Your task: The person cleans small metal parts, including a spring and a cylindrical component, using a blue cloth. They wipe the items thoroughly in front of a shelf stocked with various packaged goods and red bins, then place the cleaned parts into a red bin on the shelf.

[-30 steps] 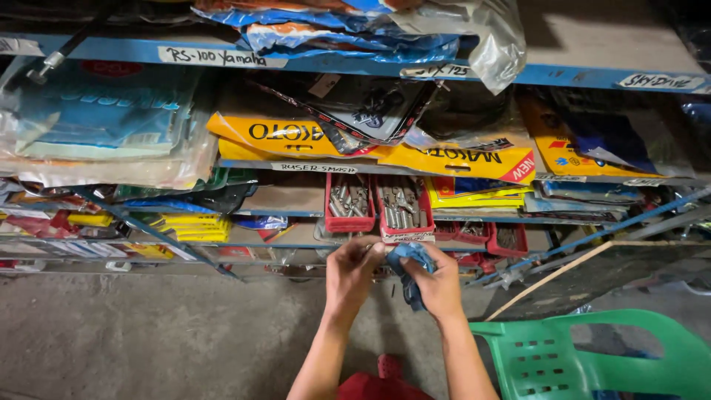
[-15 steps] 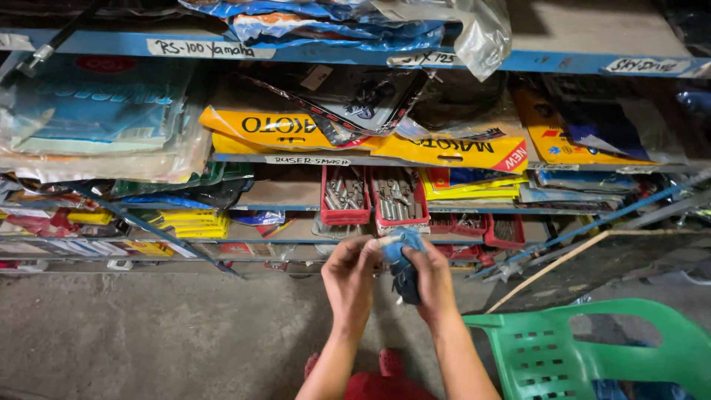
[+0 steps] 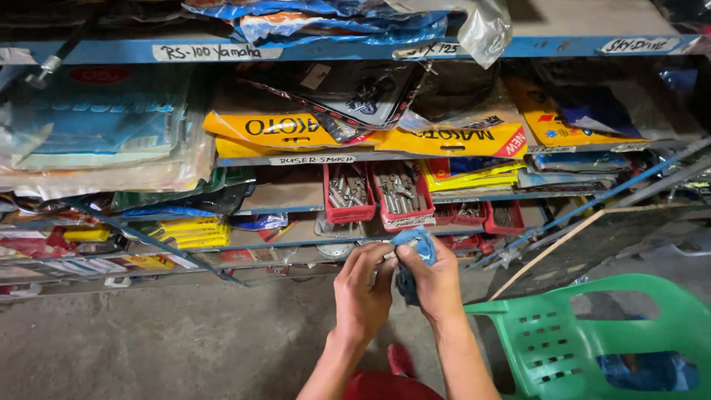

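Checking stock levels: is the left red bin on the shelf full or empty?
Partly full. The left red bin holds a heap of small metal parts, their tops showing at its open rim.

A soft, matt blue cloth rag (image 3: pixel 415 255) is crumpling between the hands. At twelve o'clock, glossy red plastic trays (image 3: pixel 349 194) are holding dull grey metal bolts (image 3: pixel 400 191); at four o'clock, a smooth green plastic chair (image 3: pixel 592 341) is gleaming.

I faced blue metal shelving (image 3: pixel 355 50) crammed with flat plastic-wrapped packets, yellow ones (image 3: pixel 311 133) at the middle. Two red trays (image 3: pixel 349 215) of small metal parts sat side by side lower down. Bare grey concrete floor (image 3: pixel 148 341) lay below me. A green plastic chair (image 3: pixel 592 333) stood at my right.
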